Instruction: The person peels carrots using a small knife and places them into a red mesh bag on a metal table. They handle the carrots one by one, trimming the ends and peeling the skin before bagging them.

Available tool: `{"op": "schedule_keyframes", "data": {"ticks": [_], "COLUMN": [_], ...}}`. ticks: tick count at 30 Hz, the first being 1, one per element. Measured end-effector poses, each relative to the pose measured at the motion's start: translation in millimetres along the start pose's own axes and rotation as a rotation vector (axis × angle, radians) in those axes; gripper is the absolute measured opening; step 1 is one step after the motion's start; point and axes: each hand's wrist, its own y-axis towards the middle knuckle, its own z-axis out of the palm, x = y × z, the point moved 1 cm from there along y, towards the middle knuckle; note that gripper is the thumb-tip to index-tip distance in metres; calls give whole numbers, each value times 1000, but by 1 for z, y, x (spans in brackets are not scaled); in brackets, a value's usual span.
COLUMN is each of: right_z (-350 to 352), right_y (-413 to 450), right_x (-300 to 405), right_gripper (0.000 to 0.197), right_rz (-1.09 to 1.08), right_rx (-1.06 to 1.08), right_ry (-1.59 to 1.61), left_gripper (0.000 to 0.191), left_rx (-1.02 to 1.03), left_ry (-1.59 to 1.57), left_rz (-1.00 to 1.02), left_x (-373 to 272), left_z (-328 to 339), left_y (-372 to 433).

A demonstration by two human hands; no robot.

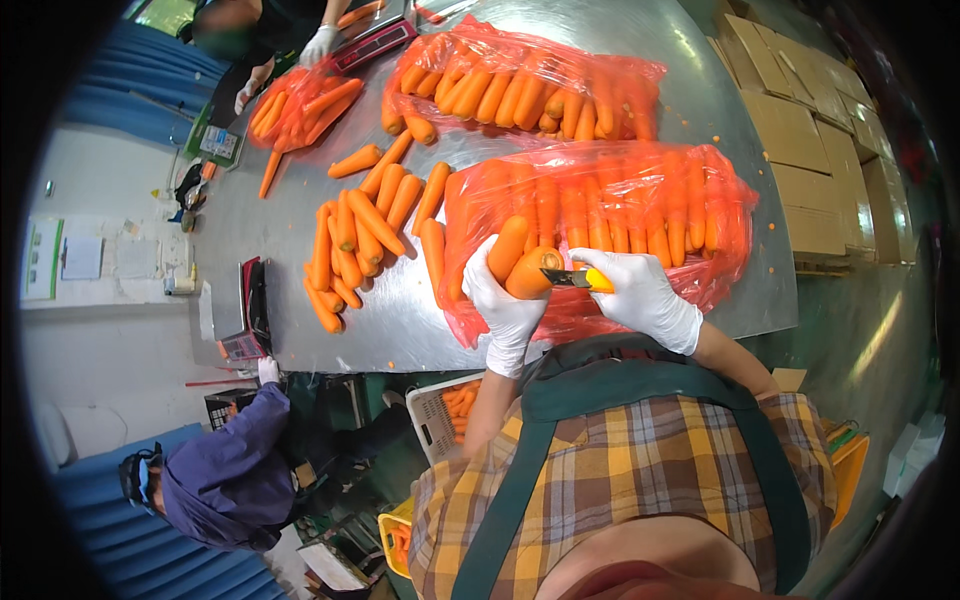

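My left hand point(504, 304), in a white glove, holds two carrots side by side, a slimmer carrot point(508, 247) and a thicker carrot point(531, 274) with its cut end up. My gloved right hand point(641, 294) grips a yellow utility knife point(598, 280), its dark blade at the thicker carrot's end. Both hands are above an open red plastic bag point(720, 202) filled with rows of carrots. A second red bag of carrots point(517, 90) lies behind it. To the left is a pile of loose carrots point(356, 236).
The metal table point(442, 346) carries a smaller carrot bag point(300, 112), a red-framed scale point(373, 45) and another scale point(251, 307). Co-workers stand at the upper left and lower left. A white crate point(431, 427) is below the table edge; cardboard boxes point(795, 142) stand at right.
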Motion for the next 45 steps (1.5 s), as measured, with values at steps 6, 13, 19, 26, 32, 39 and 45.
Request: {"op": "schedule_keyframes", "data": {"ticks": [6,13,19,26,32,39,45], "right_z": [20,7,1,21,20,9,18], "right_y": [4,3,10,-1,-26,-20,-25], "right_x": [-37,-26,-13,-65,-97,-32,-22], "right_gripper": [34,31,39,26,19,28,38], "right_rz": [277,87,100,541,618,263,133], "right_rx": [28,-92,-33,163,52,-131,-157], "right_ry": [-202,91,-10,-329,132,158,70], "left_gripper": [71,68,69,63,70,73,59], "left_rx": [63,153,202,257,167,192,-22], "left_ry": [-143,-51,-104,-114,-643,-2031,-2086], "left_rz": [-80,-7,21,103,-436,-1120,-1268], "left_x": [4,-1,-2,-1,13,8,-5], "left_z": [6,4,1,-8,-7,-12,-3], "left_y": [-9,-10,-15,-20,-23,14,14]}}
